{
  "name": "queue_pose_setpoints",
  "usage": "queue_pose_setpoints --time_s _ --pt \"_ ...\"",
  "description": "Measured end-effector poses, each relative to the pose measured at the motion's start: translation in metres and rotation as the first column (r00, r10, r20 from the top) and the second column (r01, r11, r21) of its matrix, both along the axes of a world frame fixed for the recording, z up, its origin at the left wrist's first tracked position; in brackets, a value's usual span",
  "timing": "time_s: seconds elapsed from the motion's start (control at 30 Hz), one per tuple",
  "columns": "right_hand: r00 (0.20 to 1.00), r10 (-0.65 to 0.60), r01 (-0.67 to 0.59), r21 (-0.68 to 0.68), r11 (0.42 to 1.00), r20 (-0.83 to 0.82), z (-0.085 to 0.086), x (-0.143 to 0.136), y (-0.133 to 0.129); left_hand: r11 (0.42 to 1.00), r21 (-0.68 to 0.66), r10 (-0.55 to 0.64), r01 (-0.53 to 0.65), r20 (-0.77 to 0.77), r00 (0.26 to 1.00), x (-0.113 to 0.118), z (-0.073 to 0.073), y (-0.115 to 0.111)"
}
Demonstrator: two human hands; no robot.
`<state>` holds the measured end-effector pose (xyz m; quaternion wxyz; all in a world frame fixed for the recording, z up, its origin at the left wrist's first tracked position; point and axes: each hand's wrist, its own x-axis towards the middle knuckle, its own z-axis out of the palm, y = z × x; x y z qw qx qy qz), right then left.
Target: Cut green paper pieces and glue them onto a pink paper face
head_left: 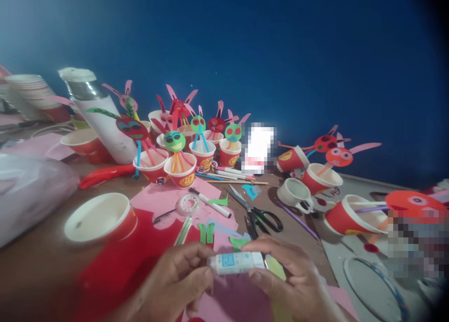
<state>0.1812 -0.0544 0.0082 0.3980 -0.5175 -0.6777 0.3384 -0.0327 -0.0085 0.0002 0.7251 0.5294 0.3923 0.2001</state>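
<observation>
A white glue stick (238, 262) with a blue label lies sideways between both hands, low in the middle. My left hand (175, 275) is closed on its left end, thumb in front. At the other end, the fingers and thumb of my right hand (293, 268) pinch it. Under and beyond the hands are a red sheet (115, 261) and a pink sheet (143, 198). Small green paper cut-outs (206, 232) and a yellow piece (276, 267) lie near the glue stick. Black-handled scissors (257, 214), a roll of clear tape (189, 203) and a marker (220, 207) are just beyond.
Several red paper cups (180, 172) with paper-faced straw figures stand along the back. At the left are a wide paper cup (98, 218), a leaning flask (105, 121) and a plastic bag (31, 191). A white mug (293, 193) stands near the table's right edge.
</observation>
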Motion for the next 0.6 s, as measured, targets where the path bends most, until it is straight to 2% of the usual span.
queue_pose_setpoints --time_s 0.17,0.27,0.33,0.43,0.6 --pt "0.999 -0.002 -0.009 -0.269 0.963 -0.041 -0.003 -0.008 -0.003 0.99 0.109 0.091 -0.084 -0.062 0.994 0.003 0.002 -0.003" --pt "0.999 0.045 -0.042 -0.307 0.951 0.002 -0.005 -0.013 -0.003 0.98 0.194 0.061 -0.04 -0.102 0.993 0.004 0.004 -0.006" --pt "0.996 0.087 -0.075 -0.295 0.952 0.029 -0.005 -0.014 -0.003 0.978 0.207 0.033 -0.012 -0.1 0.994 0.003 0.005 -0.007" --pt "0.988 0.135 -0.114 -0.223 0.968 0.08 -0.003 -0.013 -0.005 0.993 0.118 0.007 -0.001 -0.049 0.999 0.001 0.006 -0.008" --pt "0.976 0.09 -0.1 0.039 0.994 0.2 -0.003 -0.01 -0.01 0.999 -0.04 -0.026 0.025 -0.029 0.999 -0.002 0.011 -0.011"
